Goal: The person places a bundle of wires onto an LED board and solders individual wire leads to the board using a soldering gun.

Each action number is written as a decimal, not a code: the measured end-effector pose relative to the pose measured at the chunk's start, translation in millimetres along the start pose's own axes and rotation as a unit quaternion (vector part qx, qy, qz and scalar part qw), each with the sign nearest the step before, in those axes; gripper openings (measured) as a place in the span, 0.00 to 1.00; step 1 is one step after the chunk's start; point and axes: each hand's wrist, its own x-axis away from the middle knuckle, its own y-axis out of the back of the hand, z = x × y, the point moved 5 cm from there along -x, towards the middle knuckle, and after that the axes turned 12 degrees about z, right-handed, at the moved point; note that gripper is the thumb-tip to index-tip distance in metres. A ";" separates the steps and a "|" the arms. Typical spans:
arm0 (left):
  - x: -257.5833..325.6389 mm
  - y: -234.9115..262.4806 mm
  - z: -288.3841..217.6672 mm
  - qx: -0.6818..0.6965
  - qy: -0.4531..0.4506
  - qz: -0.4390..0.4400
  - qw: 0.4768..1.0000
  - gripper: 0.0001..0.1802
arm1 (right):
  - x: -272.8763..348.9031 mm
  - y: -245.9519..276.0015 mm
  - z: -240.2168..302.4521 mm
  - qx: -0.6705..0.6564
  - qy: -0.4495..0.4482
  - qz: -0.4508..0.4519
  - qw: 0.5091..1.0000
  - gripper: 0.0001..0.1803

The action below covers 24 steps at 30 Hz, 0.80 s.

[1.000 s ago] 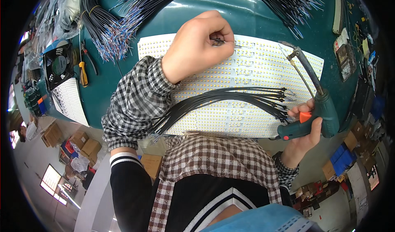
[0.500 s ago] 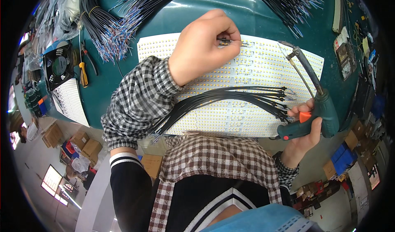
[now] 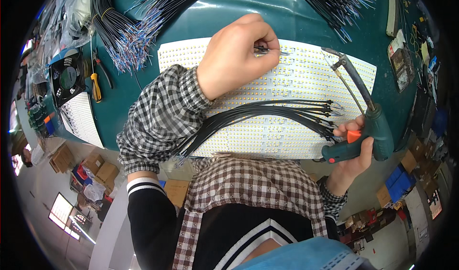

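Observation:
My left hand (image 3: 238, 57) is closed in a pinch over the upper middle of a white LED board sheet (image 3: 229, 143) dotted with rows of small yellow LEDs. A thin dark wire-like piece (image 3: 284, 54) pokes out past its fingertips; most of it is hidden by the fingers. At the board's right side, my right hand (image 3: 353, 157) grips a dark green soldering gun (image 3: 381, 131) with an orange trigger. Its metal tip (image 3: 327, 51) points up and left above the board's upper right part. A bundle of black cables (image 3: 253, 112) lies across the board between both hands.
Bigger black cable bundles (image 3: 112, 19) with stripped ends lie at the back of the green table (image 3: 239, 9). To the left are a black fan (image 3: 67, 76), a yellow-handled screwdriver (image 3: 96, 89), pliers (image 3: 103, 71) and a smaller LED board (image 3: 86, 119). A dirty box (image 3: 400, 62) sits at right.
Hardly anything differs. Both hands keep their places, the left still pinching over the board and the right still gripping the soldering gun; the whole view has shifted very slightly.

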 end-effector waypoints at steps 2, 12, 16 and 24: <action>-0.8 0.3 -0.8 0.004 -0.012 0.004 1.000 0.04 | -0.8 -1.9 0.8 0.003 -0.001 0.001 1.000 0.29; -4.2 1.3 -0.7 -0.033 0.005 0.020 0.999 0.04 | -0.8 -15.2 8.0 0.090 0.002 -0.021 0.996 0.26; -4.8 1.7 -0.3 -0.036 0.011 0.027 0.999 0.04 | -0.2 -22.1 10.5 0.152 0.008 -0.001 0.988 0.24; -5.8 1.9 2.0 -0.022 0.017 0.040 0.999 0.05 | -0.6 -29.5 6.6 0.164 0.004 0.017 0.986 0.23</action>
